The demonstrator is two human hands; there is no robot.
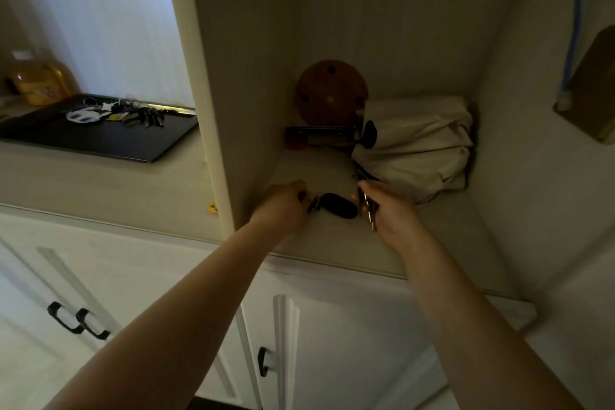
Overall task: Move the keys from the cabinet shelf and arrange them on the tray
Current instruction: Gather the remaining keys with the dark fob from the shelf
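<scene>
Head view: the black tray (100, 140) on the counter holds several key bunches (116, 113). On the cabinet shelf (332, 236), the left hand (283, 206) pinches the ring of a black oval key fob (339, 205); the right hand (389, 210) grips silvery keys (367, 210) beside a cream cloth bag (416, 143).
</scene>
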